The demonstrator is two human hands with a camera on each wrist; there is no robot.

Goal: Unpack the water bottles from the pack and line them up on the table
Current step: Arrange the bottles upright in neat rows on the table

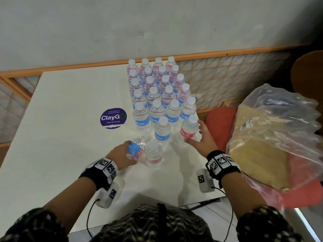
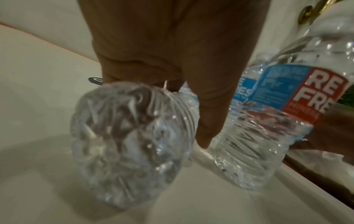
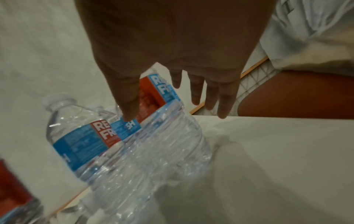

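Several clear water bottles (image 1: 157, 88) with white caps stand in rows of four on the white table (image 1: 61, 137). My left hand (image 1: 123, 153) grips one more bottle (image 1: 135, 149), tilted just above the table; the left wrist view shows its ribbed base (image 2: 132, 144) under my curled fingers (image 2: 203, 121). My right hand (image 1: 197, 136) is open with spread fingers beside a red-labelled bottle (image 1: 189, 128) standing near the table's right edge. In the right wrist view my thumb (image 3: 128, 104) lies in front of that bottle (image 3: 168, 144). Two loose bottles (image 1: 162, 131) (image 1: 153, 155) stand between my hands.
The opened plastic pack wrap with its cardboard tray (image 1: 267, 137) lies on a red chair (image 1: 220, 123) right of the table. A purple round sticker (image 1: 113, 117) marks the table left of the rows. A wood-framed lattice rail (image 1: 227, 75) runs behind.
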